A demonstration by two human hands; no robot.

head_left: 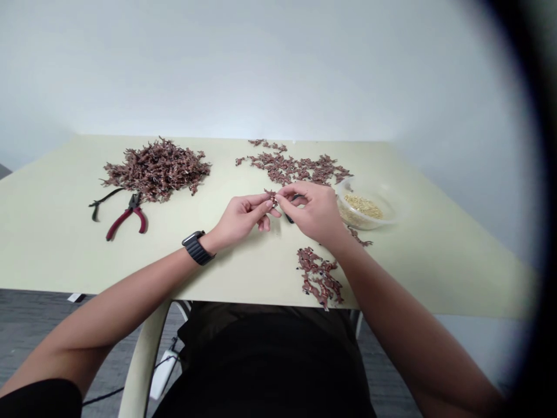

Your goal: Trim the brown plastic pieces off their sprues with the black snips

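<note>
My left hand [244, 216] and my right hand [314, 212] meet above the middle of the pale table [52, 232]. Both pinch one small brown piece [272, 196] between fingertips. My right hand also has a dark tool [289, 217] tucked in its palm; only its tip shows. A black watch [198, 247] sits on my left wrist. A small heap of brown pieces [319, 277] lies by my right forearm near the front edge.
A big pile of brown pieces [157, 169] lies at the back left, with red-handled pliers [127, 216] and a black-handled tool [103, 201] beside it. More brown pieces [300, 166] are spread behind my hands. A clear bowl of small golden bits [365, 204] stands right.
</note>
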